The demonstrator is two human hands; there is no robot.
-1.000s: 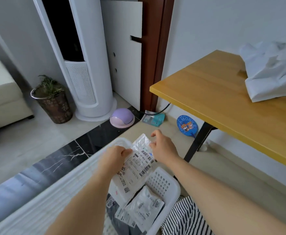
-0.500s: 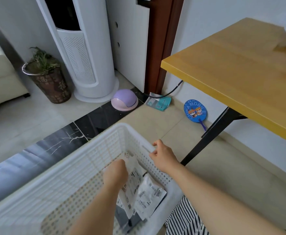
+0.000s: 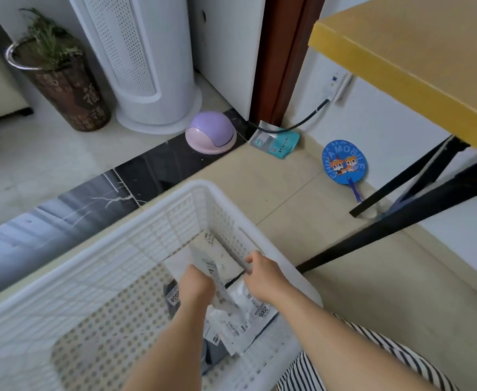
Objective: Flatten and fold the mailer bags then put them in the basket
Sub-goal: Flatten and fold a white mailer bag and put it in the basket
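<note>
A white perforated basket (image 3: 152,221) stands on the floor in front of me. Both my hands are down inside it at its right end. My left hand (image 3: 195,286) grips a folded white mailer bag (image 3: 209,266) with a shipping label, held on edge. My right hand (image 3: 262,275) pinches the far side of the same bag close to the basket's right wall. Under them lie several other mailer bags (image 3: 243,314), white with printed labels, and a dark one partly hidden.
A yellow table (image 3: 418,60) with black legs stands at the right. On the floor beyond the basket are a purple dome-shaped object (image 3: 210,135), a teal packet (image 3: 276,139), a blue hand fan (image 3: 344,165), a white tower appliance (image 3: 144,66) and a potted plant (image 3: 59,69).
Both hands have carried the folded bag from above the basket rim down into the basket. My head has tilted further down, so the table slid up and right.
</note>
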